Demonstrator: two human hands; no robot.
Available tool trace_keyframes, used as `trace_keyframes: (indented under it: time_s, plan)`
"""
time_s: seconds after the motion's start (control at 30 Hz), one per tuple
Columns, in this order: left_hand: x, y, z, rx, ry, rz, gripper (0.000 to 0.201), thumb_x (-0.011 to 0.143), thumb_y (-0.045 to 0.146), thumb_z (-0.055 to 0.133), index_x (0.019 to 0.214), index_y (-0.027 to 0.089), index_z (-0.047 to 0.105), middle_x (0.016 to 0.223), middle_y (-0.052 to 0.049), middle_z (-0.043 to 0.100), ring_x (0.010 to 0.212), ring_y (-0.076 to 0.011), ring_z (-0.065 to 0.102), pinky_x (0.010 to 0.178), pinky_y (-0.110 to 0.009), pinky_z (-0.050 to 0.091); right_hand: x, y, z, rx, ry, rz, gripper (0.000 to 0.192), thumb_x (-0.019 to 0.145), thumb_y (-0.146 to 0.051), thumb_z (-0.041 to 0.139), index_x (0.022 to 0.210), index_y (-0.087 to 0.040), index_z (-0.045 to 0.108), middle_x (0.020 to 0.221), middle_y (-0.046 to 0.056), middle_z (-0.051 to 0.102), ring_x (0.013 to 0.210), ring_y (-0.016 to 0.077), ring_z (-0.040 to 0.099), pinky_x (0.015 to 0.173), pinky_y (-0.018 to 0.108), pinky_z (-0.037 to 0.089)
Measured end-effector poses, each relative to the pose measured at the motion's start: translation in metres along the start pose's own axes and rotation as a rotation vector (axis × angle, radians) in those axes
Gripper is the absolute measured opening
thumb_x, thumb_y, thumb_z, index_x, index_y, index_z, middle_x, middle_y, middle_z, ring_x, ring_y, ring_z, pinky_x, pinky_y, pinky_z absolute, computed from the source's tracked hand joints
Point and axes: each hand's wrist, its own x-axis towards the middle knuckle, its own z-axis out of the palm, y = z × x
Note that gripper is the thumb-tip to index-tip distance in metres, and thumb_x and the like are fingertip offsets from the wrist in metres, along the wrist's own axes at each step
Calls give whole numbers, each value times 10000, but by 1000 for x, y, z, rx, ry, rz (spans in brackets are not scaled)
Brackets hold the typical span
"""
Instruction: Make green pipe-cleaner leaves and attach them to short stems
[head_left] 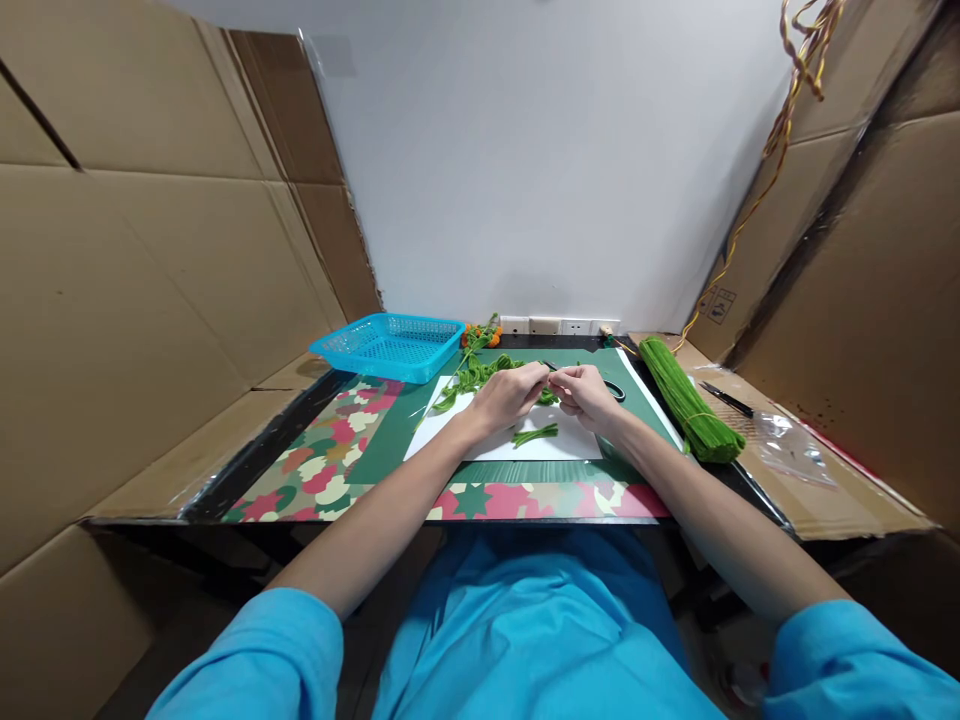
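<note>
My left hand and my right hand meet fingertip to fingertip above a white sheet of paper. Both are closed in a pinch, and whatever sits between the fingers is too small and hidden to make out. Behind and beneath them lies a loose heap of bent green pipe cleaners. A small bunch of short green pipe cleaner pieces rests on the paper just in front of the hands. To the right of my right hand shows the black handle of scissors, partly covered by that hand.
A blue plastic basket stands at the back left, beside orange flowers. On the right lie a thick bundle of green pipe cleaners, a dark pointed tool and a clear plastic bag. Cardboard walls flank the table.
</note>
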Motion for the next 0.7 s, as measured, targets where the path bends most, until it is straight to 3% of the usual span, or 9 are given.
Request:
trace_keyframes:
  time_s: [0.17,0.33,0.53,0.63,0.7]
  plan:
    - [3,1,-2,173,-88,81,198,997,82,472,944,206,616,894,-56,655,721,-204,600,672,-302,398,5,-1,-6,38,-10,93,359,650,-290,803,568,-223,460,494,-94,354,417,25,161,372,206,111]
    - [3,4,1,31,-31,24,177,1006,127,507,892,207,617,844,-45,648,705,-194,602,675,-302,418,4,-5,-8,49,-19,111,332,659,-266,798,597,-222,474,502,-103,340,428,29,140,369,204,117]
    - [4,1,10,-310,198,-256,184,989,352,635,924,191,695,804,-20,720,659,-161,605,643,-288,436,1,-5,-7,7,58,-75,336,712,-287,775,552,-209,490,493,-85,357,433,33,190,396,220,138]
    - [4,-5,12,-395,233,-337,268,989,403,625,852,181,687,755,-20,708,615,-150,584,606,-286,417,4,-1,-13,-122,130,-211,278,748,-308,726,569,-205,539,499,-62,418,417,45,247,394,229,169]
    - [3,-7,12,-450,218,-350,281,993,410,612,860,176,691,783,-30,721,628,-150,594,601,-283,418,6,2,-17,-208,156,-228,258,752,-299,702,569,-205,547,498,-50,448,404,52,283,387,229,186]
